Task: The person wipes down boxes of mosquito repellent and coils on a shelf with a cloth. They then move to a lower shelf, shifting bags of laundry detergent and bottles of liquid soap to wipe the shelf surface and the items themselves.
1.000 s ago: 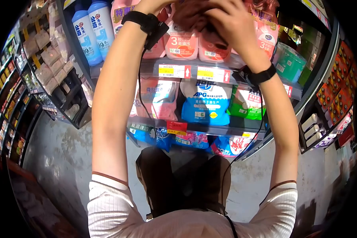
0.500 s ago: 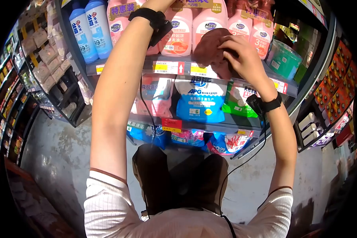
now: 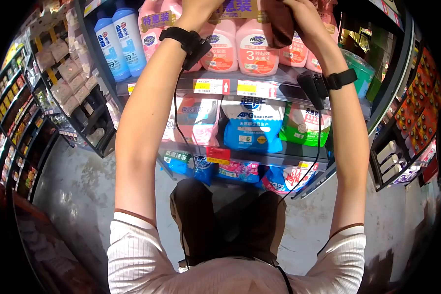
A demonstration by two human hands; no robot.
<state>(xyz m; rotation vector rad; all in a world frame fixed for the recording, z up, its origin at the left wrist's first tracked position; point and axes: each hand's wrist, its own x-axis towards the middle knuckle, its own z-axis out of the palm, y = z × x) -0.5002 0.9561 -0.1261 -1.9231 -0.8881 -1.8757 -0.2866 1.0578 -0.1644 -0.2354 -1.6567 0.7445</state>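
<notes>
My left hand (image 3: 199,11) reaches up to the pink bottles at the top edge; its fingers are cut off by the frame. A dark reddish-brown cloth (image 3: 282,27) hangs from my right hand (image 3: 301,11), whose fingers are closed on it. The cloth lies in front of the pink bottles (image 3: 258,48) on the upper shelf. A gold sign with purple writing (image 3: 237,8) is between my hands. Both wrists wear black straps with small devices.
Blue bottles (image 3: 129,41) stand at the shelf's left, and a green tub (image 3: 360,73) at its right. Below the price-tagged shelf edge (image 3: 181,88) are a blue bag (image 3: 252,125) and a green bag (image 3: 306,125). A black cable hangs from each wrist.
My right hand has moved up with the cloth, away from the shelf edge and over the bottles. My left hand stays near the top; the view has shifted slightly.
</notes>
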